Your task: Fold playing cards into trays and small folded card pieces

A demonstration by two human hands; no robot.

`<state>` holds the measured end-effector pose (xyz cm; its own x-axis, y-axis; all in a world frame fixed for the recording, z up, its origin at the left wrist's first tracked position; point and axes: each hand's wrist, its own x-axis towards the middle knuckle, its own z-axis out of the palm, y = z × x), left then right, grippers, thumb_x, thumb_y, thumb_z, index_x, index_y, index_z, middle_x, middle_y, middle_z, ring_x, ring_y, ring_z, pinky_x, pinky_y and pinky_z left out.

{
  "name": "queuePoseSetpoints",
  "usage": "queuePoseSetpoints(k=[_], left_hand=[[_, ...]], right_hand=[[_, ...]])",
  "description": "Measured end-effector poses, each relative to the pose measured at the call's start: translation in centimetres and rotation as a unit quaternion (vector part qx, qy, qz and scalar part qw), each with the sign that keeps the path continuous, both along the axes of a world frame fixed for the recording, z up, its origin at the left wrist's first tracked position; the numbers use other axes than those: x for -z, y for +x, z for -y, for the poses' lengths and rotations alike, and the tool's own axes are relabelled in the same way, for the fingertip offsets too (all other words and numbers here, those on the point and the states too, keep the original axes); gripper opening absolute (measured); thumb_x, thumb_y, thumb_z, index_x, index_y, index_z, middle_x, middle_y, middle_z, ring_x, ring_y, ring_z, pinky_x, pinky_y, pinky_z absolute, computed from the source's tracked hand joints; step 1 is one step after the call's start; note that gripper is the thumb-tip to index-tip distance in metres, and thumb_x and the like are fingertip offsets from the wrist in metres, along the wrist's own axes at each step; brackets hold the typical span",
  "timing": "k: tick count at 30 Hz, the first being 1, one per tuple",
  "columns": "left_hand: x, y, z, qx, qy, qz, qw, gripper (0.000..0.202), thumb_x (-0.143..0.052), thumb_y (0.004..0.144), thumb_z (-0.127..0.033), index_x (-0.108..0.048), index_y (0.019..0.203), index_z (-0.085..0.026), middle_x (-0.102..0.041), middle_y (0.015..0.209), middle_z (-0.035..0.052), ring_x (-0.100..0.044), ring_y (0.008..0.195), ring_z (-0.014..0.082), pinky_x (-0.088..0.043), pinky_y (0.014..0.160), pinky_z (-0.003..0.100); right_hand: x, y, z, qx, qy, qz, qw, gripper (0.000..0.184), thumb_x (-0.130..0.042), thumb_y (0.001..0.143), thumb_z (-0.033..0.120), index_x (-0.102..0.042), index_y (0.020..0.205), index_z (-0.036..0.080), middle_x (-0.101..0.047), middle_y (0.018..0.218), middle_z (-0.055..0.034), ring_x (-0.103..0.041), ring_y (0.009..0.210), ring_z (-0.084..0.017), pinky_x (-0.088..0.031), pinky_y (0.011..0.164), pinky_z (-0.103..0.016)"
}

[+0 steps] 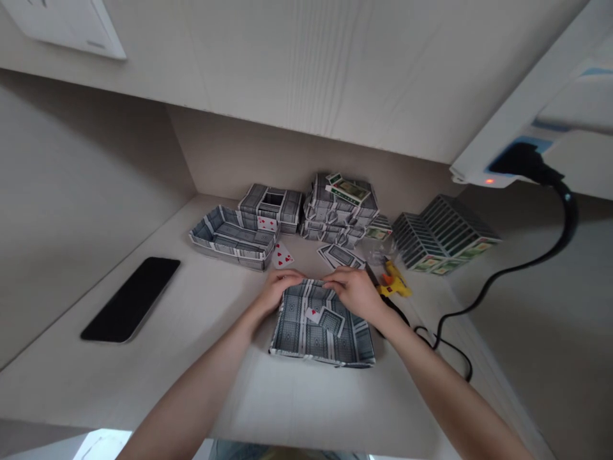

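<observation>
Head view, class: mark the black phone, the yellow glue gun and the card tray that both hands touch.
black phone (130, 299), head view, middle of its screen.
yellow glue gun (393, 284), head view, on its yellow body.
card tray (293, 332), head view, bare floor left of the loose cards.

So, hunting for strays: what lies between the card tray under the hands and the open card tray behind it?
Head view: one loose face-up card with red hearts, on the desk between near tray and far tray.
</observation>
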<state>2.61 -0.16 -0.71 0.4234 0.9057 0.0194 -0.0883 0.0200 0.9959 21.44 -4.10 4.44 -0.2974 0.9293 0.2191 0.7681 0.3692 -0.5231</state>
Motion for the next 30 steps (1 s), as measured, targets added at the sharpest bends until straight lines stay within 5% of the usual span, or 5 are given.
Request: queuePoseSetpoints(k=[11, 21, 26, 30], left_hand=[[0.2, -0.1, -0.1, 0.017, 0.013, -0.004, 1.0, 0.02, -0.052, 0.065, -0.026, -0.069, 0.067, -0.014, -0.067, 0.077, 0.0039, -0.057, 0.08, 0.0197, -0.041, 0.075, 0.029], [0.2, -0.3, -0.2, 0.031, -0.008, 0.008, 0.999, 0.02, -0.056, 0.064, -0.026, -0.069, 0.074, -0.014, -0.067, 0.077, 0.0034, -0.058, 0.076, 0.018, -0.041, 0.07, 0.026], [0.2, -0.5, -0.3, 0.035, -0.028, 0.01, 0.999, 0.019, -0.058, 0.064, -0.026, -0.068, 0.075, -0.014, -0.067, 0.073, 0.0027, -0.057, 0.071, 0.0164, -0.04, 0.064, 0.024], [0.3, -0.5, -0.4, 0.04, -0.028, 0.011, 0.999, 0.019, -0.057, 0.065, -0.026, -0.068, 0.075, -0.015, -0.066, 0.072, 0.0019, -0.057, 0.07, 0.0163, -0.04, 0.064, 0.024]], right_hand=[[0.2, -0.8, 0.1, 0.04, 0.012, 0.073, 0.996, 0.014, -0.055, 0.074, 0.015, -0.067, 0.074, 0.021, -0.067, 0.079, -0.0029, -0.06, 0.079, -0.016, -0.043, 0.072, -0.025], [1.3, -0.1, 1.1, 0.025, 0.017, -0.002, 1.0, 0.017, -0.054, 0.077, 0.026, -0.065, 0.09, 0.021, -0.067, 0.088, -0.004, -0.06, 0.084, -0.017, -0.045, 0.078, -0.028], [-0.3, 0.7, 1.8, 0.056, 0.078, -0.026, 0.995, 0.043, -0.061, 0.071, 0.028, -0.053, 0.112, 0.019, -0.059, 0.109, -0.008, -0.053, 0.102, -0.021, -0.041, 0.087, -0.033], [-1.5, 0.7, 3.5, 0.109, 0.143, -0.045, 0.983, 0.025, -0.051, 0.078, 0.023, -0.058, 0.102, 0.023, -0.061, 0.101, -0.0059, -0.054, 0.096, -0.02, -0.041, 0.086, -0.034]])
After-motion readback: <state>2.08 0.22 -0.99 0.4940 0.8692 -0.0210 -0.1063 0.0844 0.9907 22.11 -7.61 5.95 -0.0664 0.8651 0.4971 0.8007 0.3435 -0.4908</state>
